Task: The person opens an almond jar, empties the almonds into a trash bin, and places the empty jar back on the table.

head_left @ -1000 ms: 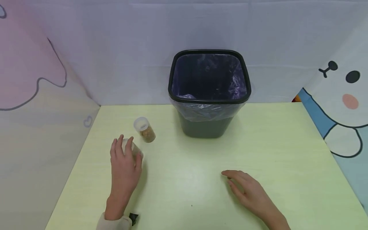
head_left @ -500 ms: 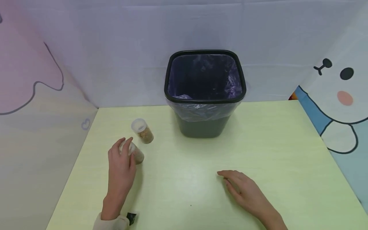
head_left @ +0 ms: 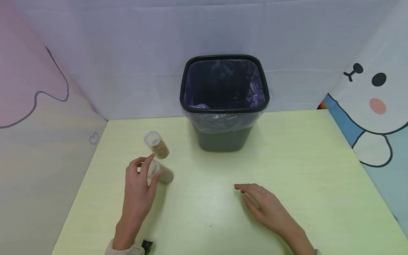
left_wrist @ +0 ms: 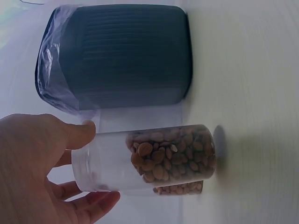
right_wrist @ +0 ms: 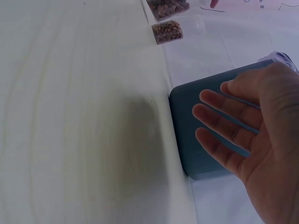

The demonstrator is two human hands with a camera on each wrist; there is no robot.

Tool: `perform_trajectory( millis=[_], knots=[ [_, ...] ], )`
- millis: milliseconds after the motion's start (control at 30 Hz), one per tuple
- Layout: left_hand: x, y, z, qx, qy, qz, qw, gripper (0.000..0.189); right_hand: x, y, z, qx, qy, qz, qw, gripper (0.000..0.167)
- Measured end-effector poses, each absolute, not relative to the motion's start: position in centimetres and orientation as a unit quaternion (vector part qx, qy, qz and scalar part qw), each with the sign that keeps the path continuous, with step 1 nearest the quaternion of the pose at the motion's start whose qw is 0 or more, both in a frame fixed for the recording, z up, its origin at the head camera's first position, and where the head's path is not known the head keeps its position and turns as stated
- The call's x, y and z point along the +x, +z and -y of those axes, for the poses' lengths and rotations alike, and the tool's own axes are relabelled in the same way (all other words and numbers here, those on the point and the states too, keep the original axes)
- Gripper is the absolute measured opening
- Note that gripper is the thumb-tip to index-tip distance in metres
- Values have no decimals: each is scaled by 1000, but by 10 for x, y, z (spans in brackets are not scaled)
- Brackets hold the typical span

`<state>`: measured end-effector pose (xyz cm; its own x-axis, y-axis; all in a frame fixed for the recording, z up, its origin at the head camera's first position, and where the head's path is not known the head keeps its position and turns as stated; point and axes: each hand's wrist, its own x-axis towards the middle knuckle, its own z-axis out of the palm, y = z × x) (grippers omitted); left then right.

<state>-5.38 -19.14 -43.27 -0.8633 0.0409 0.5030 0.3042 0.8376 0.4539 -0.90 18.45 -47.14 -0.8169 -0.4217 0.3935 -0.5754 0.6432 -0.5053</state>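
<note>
My left hand (head_left: 140, 187) grips a clear jar (head_left: 166, 174) near its top, with thumb and fingers round it. In the left wrist view this jar (left_wrist: 173, 154) holds brown nuts that look like almonds, and its base is close to the tabletop. Just behind it on the table stands a second clear jar (head_left: 160, 150), part filled with similar brown pieces. My right hand (head_left: 267, 209) hovers over the table with loosely bent fingers and nothing in them. The right wrist view has that hand (right_wrist: 261, 126) in front of the bin.
A dark bin (head_left: 220, 140) with a black rim and a clear liner bag stands at the back middle of the pale table (head_left: 204, 209). Printed cloth walls (head_left: 143, 71) enclose the back and sides. A small black piece (head_left: 147, 246) shows beside the left sleeve.
My left hand has closed on the near jar and shifted right with it. The right hand has moved slightly left in the view, which itself has shifted a little.
</note>
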Motion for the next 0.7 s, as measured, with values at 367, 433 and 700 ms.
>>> perform_trajectory(
  millis=[367, 433, 700],
  knots=[
    [-46, -425, 160, -146, -340, 898, 238, 44, -19, -463, -177, 302, 321, 890, 118, 54],
    [-44, -425, 154, -148, -352, 895, 233, 44, -20, -461, -175, 304, 327, 888, 112, 55],
    [-36, -422, 133, -157, -405, 880, 190, 41, -24, -453, -170, 304, 333, 887, 96, 62]
  ],
)
